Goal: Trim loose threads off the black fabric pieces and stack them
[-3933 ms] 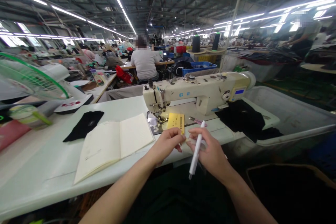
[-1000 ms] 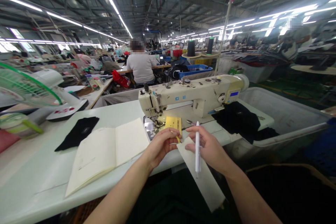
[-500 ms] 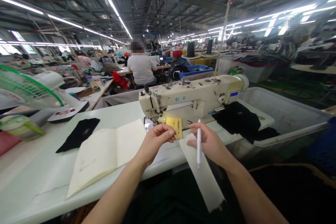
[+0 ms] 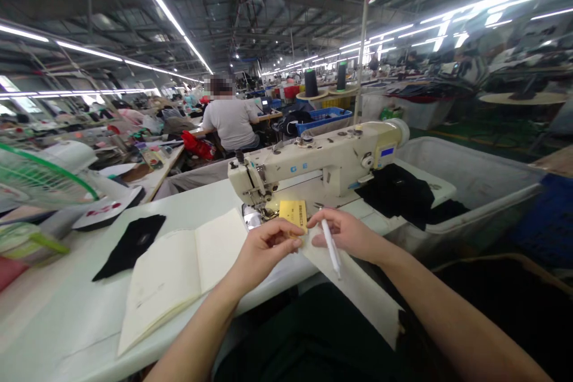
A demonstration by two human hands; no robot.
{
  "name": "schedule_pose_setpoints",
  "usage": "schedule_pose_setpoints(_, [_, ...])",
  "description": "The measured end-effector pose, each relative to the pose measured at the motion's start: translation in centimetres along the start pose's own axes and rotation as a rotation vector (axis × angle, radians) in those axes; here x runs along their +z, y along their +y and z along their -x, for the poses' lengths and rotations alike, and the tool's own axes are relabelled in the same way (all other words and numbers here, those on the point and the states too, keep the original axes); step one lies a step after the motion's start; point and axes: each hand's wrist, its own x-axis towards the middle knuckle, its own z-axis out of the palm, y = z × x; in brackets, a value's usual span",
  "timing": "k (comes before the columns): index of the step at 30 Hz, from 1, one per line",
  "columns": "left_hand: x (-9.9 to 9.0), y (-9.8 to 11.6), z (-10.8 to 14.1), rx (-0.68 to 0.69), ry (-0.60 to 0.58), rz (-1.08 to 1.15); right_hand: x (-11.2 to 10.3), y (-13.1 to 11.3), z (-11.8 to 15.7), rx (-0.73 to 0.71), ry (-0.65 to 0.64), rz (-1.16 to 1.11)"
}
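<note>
Evidently, the right hand (image 4: 351,237) is pinching the pale strip (image 4: 367,292) between thumb and fingers in the lower middle, while the white pen (image 4: 331,250) is sloping across those fingers, probably to leave the fingertips usable. The left hand (image 4: 268,250) is bringing thumb and forefinger together beside the strip's upper end; whether they are gripping it, I cannot tell. Beyond, the yellow card (image 4: 293,215) is lying near the sewing machine (image 4: 313,158), whose head is limiting room behind the hands. Lower left, the notebook (image 4: 161,280) is lying open, probably for easy reach, with black cloth (image 4: 129,245) resting beside it.
</note>
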Motion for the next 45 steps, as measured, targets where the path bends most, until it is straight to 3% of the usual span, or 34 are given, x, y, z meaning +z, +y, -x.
schedule_pose_setpoints(6, [-0.7, 0.4, 0.0, 0.158, -0.157, -0.148, -0.6, -0.2, 0.2, -0.063, -0.105, 0.135])
schedule_pose_setpoints(11, [-0.4, 0.4, -0.2, 0.203, -0.216, -0.142, -0.8, -0.5, 0.4, 0.048, -0.218, 0.042])
schedule_pose_setpoints(19, [0.0, 0.4, -0.1, 0.629, -0.231, -0.563, -1.2, 0.7, -0.2, -0.022, -0.240, -0.002])
schedule_pose_setpoints(24, [-0.3, -0.8, 0.5, 0.842, -0.232, -0.889, -1.2, 0.8, -0.4, -0.031, -0.167, -0.027])
schedule_pose_setpoints(31, [0.8, -0.7, 1.1, 0.637, -0.421, -0.657, -1.1, 0.3, -0.3, -0.041, -0.152, 0.006])
schedule_pose_setpoints(39, [0.2, -2.4, 1.4, 0.515, -0.290, -0.559, -2.6, -1.1, 0.5, 0.045, -0.145, 0.182])
schedule_pose_setpoints(45, [0.6, -1.8, 1.6, 0.366, -0.340, -0.572, -2.1, -1.0, 0.4, 0.017, 0.026, 0.141])
